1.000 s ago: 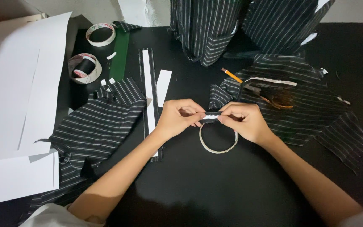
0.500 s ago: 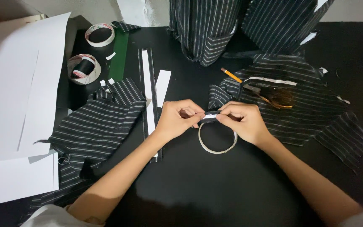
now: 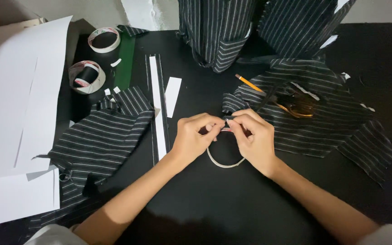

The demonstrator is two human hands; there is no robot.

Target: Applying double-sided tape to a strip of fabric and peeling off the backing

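Note:
My left hand [image 3: 196, 136] and my right hand [image 3: 250, 134] meet at the middle of the black table, fingertips pinched together on a small black striped fabric strip [image 3: 227, 124] with a white edge. The strip sits at the top of a thin white ring [image 3: 225, 162] that lies on the table below the hands. Much of the strip is hidden by my fingers.
Striped black fabric pieces lie at left [image 3: 100, 136] and right [image 3: 323, 113], with scissors [image 3: 296, 102] and a pencil [image 3: 248, 83] on the right one. Two tape rolls [image 3: 87, 77] [image 3: 104, 39], white paper sheets [image 3: 14, 100] and long strips [image 3: 158, 104] lie at left. Fabric-covered shapes [image 3: 218, 31] stand behind.
My two hands have drawn closer together, the right moving left over the strip. Less of the strip and ring shows. The view shifted slightly.

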